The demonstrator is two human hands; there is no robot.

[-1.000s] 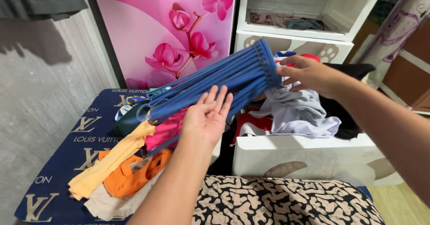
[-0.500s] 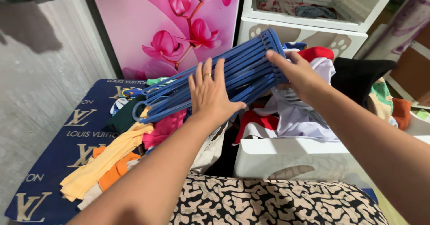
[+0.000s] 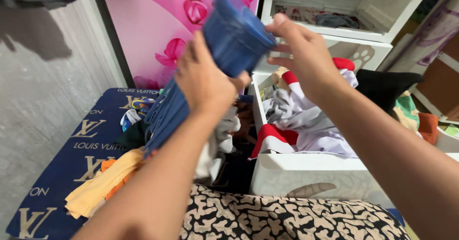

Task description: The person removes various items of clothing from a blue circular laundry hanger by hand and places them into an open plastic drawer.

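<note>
Blue plastic hangers point(image 3: 229, 44), gathered in one bundle, sit raised between both hands above the white drawer point(image 3: 315, 170) of mixed clothes. The left hand point(image 3: 203, 80) wraps around the bundle's middle, its grip pressed shut on the hangers; the right hand point(image 3: 303, 53) pinches the upper end with its fingertips. The bundle tilts, its lower end hanging down toward the yellow and orange garments point(image 3: 103, 180) on the dark blue mat point(image 3: 52, 187). The hangers look collected already, though nothing is hung on them, and the clothes lie unsorted.
</note>
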